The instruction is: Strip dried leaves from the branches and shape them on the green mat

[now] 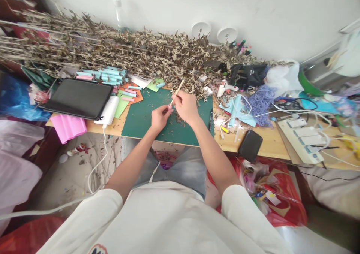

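Note:
My right hand (185, 105) is closed around a thin pale wooden stick (179, 88), which slants up and to the right. The stick's lower end meets a small pink paper roll (170, 106) that my left hand (160, 118) pinches between thumb and fingers. Much of the roll is covered by my fingertips. Both hands are above a dark green cutting mat (140, 115), where dry leaf crumbs are scattered. A large heap of dried leafy stems (157, 51) lies just beyond the mat.
Left of the mat are a black tablet (78, 98), a white power bank (110, 109) with a cable, and several blue paper rolls (112, 75). On the right stand a glue gun (226, 88), purple yarn (261, 102), a black case (250, 145) and a power strip (300, 139).

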`<state>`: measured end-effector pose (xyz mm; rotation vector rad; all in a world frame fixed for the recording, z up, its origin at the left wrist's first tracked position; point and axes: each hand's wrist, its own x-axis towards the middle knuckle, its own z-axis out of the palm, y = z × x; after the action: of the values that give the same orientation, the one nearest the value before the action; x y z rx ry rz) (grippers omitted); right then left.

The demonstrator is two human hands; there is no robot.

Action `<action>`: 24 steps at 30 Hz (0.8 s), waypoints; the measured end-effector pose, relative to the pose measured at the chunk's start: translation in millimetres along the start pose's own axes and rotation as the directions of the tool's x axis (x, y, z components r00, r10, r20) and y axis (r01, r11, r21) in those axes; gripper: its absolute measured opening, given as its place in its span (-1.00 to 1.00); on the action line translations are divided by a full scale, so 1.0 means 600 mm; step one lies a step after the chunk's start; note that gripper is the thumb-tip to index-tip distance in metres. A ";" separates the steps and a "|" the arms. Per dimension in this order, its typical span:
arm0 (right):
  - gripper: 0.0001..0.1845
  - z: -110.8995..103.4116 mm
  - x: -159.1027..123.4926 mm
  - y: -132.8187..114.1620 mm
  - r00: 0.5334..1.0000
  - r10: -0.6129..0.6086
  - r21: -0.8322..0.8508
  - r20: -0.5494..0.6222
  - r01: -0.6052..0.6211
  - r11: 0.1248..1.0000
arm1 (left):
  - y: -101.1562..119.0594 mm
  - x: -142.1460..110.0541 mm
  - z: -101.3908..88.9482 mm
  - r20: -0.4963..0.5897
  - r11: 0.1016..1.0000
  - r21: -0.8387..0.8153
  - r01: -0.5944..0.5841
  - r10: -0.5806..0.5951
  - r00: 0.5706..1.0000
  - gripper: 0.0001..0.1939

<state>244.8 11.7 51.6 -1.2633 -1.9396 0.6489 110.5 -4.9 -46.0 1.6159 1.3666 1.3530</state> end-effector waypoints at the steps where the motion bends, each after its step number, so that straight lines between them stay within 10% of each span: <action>1: -0.73 -0.003 -0.002 -0.001 1.000 -0.018 0.003 0.003 0.018 1.000 | 0.001 0.000 0.000 0.000 1.000 0.000 0.005 -0.005 1.000 -0.81; 8: -0.67 -0.091 -0.062 0.009 0.876 -0.080 -0.051 -0.475 0.064 0.997 | 0.003 -0.001 0.001 -0.001 0.998 0.045 0.050 -0.050 0.999 -0.77; 16: -0.74 -0.048 -0.204 0.120 0.946 -0.251 -0.546 -0.205 0.103 0.832 | 0.004 -0.002 0.000 -0.001 0.996 0.082 0.023 -0.023 1.000 -0.74; 24: -0.61 -0.044 -0.209 0.142 0.985 -0.135 -0.636 0.106 0.171 0.753 | 0.002 -0.003 0.002 -0.010 0.998 0.040 0.050 -0.050 0.999 -0.76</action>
<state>345.5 -69.8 -31.8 -1.4597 -2.3861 -0.1084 112.2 -6.9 -46.0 1.5930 1.4389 1.3126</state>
